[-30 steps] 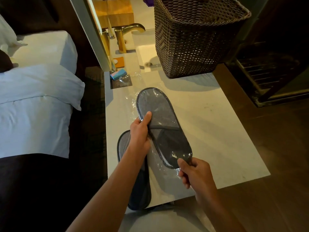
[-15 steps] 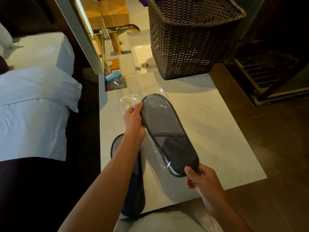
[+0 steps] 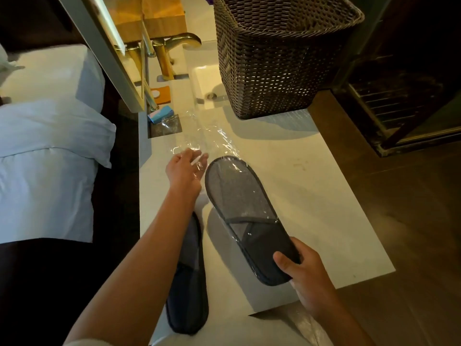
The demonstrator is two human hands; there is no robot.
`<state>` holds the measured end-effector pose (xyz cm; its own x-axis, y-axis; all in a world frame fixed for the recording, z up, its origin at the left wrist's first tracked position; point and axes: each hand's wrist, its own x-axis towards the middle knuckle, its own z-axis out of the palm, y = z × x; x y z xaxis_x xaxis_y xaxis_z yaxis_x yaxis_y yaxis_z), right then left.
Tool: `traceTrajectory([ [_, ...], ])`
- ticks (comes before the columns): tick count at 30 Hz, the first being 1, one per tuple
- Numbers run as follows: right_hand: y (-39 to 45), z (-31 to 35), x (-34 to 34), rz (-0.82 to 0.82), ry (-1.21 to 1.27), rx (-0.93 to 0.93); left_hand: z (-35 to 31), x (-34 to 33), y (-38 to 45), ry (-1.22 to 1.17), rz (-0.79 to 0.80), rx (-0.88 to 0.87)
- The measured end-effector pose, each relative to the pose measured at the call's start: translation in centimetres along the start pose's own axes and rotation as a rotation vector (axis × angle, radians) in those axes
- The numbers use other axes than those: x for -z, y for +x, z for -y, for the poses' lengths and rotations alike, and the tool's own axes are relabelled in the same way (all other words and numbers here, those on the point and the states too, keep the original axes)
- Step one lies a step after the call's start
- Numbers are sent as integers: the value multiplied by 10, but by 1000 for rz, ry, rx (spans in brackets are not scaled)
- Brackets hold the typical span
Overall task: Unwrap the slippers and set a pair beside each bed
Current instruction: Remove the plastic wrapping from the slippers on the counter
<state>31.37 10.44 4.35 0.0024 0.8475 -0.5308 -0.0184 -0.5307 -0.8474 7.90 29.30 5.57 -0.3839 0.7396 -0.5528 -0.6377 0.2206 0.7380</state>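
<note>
A grey slipper (image 3: 245, 213), still covered by clear film, hangs tilted over the white counter (image 3: 311, 196). My right hand (image 3: 303, 273) grips its toe end. My left hand (image 3: 185, 171) is off the slipper, beside its heel end, fingers spread and touching the clear plastic wrap (image 3: 212, 138) that trails across the counter. A second dark grey slipper (image 3: 188, 283) lies flat on the counter under my left forearm, partly hidden by it.
A woven brown basket (image 3: 279, 58) stands at the back of the counter beside a sink (image 3: 207, 83) and brass tap (image 3: 174, 46). A small blue packet (image 3: 161, 113) lies near the mirror frame. A bed with white pillows (image 3: 47, 151) is at left; dark wooden floor at right.
My left hand let go of the slipper's side and moved up toward the loose plastic. My right hand kept the toe end and the slipper shifted right and lower.
</note>
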Motion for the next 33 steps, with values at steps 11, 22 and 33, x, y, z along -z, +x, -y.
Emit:
traceTrajectory([
  [11, 38, 13, 1, 133, 170, -81, 31, -3, 1, 252, 186, 104],
  [22, 66, 18, 5, 191, 113, -199, 11, -18, 44, 217, 93, 178],
  [33, 99, 44, -23, 78, 76, -112, 40, -35, 41, 336, 52, 100],
])
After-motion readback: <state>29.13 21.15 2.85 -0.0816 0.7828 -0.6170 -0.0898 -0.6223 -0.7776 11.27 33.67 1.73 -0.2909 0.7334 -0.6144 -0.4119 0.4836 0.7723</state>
